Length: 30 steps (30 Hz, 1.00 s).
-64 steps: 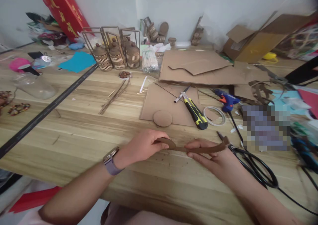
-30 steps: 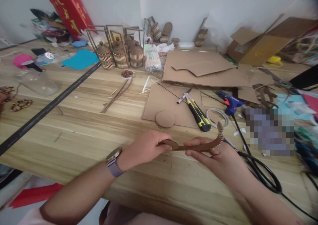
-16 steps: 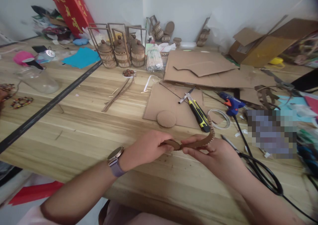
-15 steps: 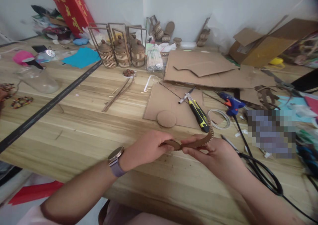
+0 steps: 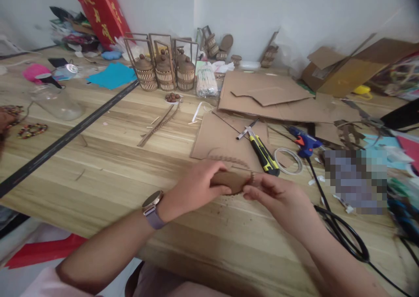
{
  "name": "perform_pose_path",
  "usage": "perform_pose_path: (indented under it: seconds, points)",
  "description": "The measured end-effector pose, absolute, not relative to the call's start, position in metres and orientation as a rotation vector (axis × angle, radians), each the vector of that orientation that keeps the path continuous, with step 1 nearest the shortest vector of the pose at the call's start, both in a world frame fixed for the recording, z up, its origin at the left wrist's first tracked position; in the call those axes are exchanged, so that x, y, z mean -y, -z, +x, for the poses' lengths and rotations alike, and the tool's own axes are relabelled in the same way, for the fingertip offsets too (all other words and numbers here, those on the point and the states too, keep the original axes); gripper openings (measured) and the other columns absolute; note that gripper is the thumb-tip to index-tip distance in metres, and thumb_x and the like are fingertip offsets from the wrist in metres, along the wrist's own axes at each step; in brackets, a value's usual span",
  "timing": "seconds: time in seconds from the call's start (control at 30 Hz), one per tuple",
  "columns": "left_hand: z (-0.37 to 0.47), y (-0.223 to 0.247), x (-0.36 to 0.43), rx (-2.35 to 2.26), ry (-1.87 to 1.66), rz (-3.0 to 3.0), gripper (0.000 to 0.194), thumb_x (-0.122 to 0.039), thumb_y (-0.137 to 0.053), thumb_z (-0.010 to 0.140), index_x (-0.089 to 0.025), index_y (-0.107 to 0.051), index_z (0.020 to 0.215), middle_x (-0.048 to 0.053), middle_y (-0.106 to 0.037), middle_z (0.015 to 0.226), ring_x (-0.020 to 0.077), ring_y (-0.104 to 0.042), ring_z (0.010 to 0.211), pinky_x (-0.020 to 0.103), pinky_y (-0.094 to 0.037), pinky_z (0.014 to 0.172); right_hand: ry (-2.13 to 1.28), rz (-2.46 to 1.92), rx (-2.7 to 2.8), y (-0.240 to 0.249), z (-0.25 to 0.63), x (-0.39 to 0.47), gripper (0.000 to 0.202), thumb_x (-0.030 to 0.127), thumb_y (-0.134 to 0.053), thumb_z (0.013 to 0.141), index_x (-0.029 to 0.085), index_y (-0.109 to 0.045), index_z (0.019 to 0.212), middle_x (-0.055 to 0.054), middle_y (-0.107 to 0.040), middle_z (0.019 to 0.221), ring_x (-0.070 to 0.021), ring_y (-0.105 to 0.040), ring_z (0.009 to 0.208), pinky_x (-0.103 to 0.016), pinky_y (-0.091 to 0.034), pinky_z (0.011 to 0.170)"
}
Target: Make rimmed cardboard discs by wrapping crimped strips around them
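Between thumb and fingers, my left hand (image 5: pixel 196 185) holds a brown cardboard disc (image 5: pixel 231 181), its face tilted toward me. At the disc's right edge, my right hand (image 5: pixel 278 194) pinches a brown notched strip (image 5: pixel 252 177). A blurred, toothed length of strip shows just behind the disc, over a cardboard sheet (image 5: pixel 209 133). Beyond my right hand lie a yellow and black utility knife (image 5: pixel 262 153), a roll of tape (image 5: pixel 288 160) and a blue glue gun (image 5: pixel 304 140). Small brown crumbs are scattered on the wood below the disc.
Small lidded baskets with tall handles (image 5: pixel 166 72) stand at the back, near a dish of brown beads (image 5: pixel 172 98). Large cardboard sheets (image 5: pixel 268 91) and an open box (image 5: pixel 353 67) are at back right. A black cable (image 5: pixel 360 240) loops beside my right forearm. Another person's hand shows at far left.
The disc has turned from nearly edge-on to showing its face. The strip, which curved up over my right hand, now extends behind the disc. The view has shifted slightly.
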<state>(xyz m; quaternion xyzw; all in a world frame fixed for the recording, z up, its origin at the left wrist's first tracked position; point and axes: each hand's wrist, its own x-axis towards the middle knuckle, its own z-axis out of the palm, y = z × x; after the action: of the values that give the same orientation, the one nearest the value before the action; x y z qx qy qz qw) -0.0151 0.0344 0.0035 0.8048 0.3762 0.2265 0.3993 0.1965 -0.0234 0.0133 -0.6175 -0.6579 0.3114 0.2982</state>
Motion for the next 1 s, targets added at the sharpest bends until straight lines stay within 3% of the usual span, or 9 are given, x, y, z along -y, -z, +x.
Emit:
perform_pose_path:
  seconds: [0.1, 0.27, 0.6, 0.8, 1.0]
  points:
    - [-0.021, 0.000, -0.040, -0.930, -0.751, 1.757, 0.049, -0.036, -0.080, 0.075, -0.021, -0.058, 0.116, 0.007, -0.065, 0.119, 0.0240, -0.060, 0.112, 0.036, -0.046, 0.097, -1.022, -1.566, 1.392, 0.002, 0.205, 0.021, 0.034, 0.054, -0.071, 0.076, 0.022, -0.064, 0.068, -0.001, -0.071, 0.064, -0.0170, -0.067, 0.060, -0.027, -0.053, 0.059]
    - [-0.015, 0.018, -0.038, -0.705, -0.703, 1.344, 0.069, -0.041, -0.085, 0.069, -0.020, -0.050, 0.125, 0.011, -0.062, 0.127, 0.0237, -0.062, 0.112, 0.036, -0.050, 0.093, -1.207, -1.349, 1.072, 0.022, 0.198, 0.021, 0.033, 0.051, -0.079, 0.072, 0.020, -0.066, 0.071, -0.002, -0.072, 0.065, -0.0139, -0.066, 0.061, -0.024, -0.054, 0.063]
    - [0.003, 0.012, -0.021, -0.750, -0.827, 1.075, 0.031, -0.032, -0.080, 0.074, -0.015, -0.071, 0.099, 0.006, -0.076, 0.100, 0.0216, -0.069, 0.096, 0.032, -0.054, 0.085, -1.334, -1.247, 1.027, 0.029, 0.173, 0.030, 0.035, 0.051, -0.079, 0.070, 0.020, -0.067, 0.080, -0.001, -0.070, 0.065, -0.0151, -0.067, 0.059, -0.027, -0.057, 0.060]
    - [0.001, 0.012, -0.019, -0.844, -0.856, 1.092, 0.029, -0.032, -0.077, 0.076, -0.015, -0.072, 0.099, 0.005, -0.076, 0.100, 0.0224, -0.069, 0.096, 0.031, -0.054, 0.083, -1.224, -1.356, 1.102, 0.026, 0.180, 0.031, 0.039, 0.053, -0.079, 0.070, 0.019, -0.070, 0.086, -0.001, -0.070, 0.061, -0.0163, -0.067, 0.058, -0.026, -0.055, 0.057]
    - [-0.002, 0.008, -0.019, -0.846, -0.825, 1.086, 0.030, -0.033, -0.079, 0.075, -0.016, -0.074, 0.099, 0.005, -0.076, 0.100, 0.0224, -0.068, 0.095, 0.029, -0.052, 0.081, -1.084, -1.345, 1.090, 0.023, 0.189, 0.034, 0.032, 0.049, -0.079, 0.072, 0.021, -0.071, 0.087, -0.003, -0.075, 0.074, -0.0152, -0.070, 0.059, -0.026, -0.057, 0.059]
